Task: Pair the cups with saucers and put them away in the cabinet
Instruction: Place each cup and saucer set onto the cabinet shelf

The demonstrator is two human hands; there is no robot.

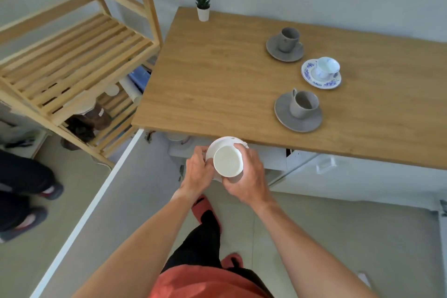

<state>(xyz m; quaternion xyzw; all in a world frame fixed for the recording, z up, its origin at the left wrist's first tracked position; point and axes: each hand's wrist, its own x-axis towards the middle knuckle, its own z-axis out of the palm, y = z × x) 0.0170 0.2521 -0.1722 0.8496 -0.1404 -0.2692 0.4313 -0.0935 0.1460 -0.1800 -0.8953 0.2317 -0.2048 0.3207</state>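
The right hand (246,174) is wrapped around a plain white ceramic cup (228,161), mouth up, while the left hand (197,169) pinches the near-left rim of the round white saucer (219,144) beneath it. Both are held off the wooden counter (217,75), just below its front edge. The white cabinet (273,159) seems to lie directly beyond both hands under that edge, though its opening is hard to read, so the pair travels forward and down.

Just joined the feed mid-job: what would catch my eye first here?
Both hands, left hand and right hand, hold a white cup on a white saucer below the table edge. Three paired sets wait on the table's right: two grey, one blue-patterned.
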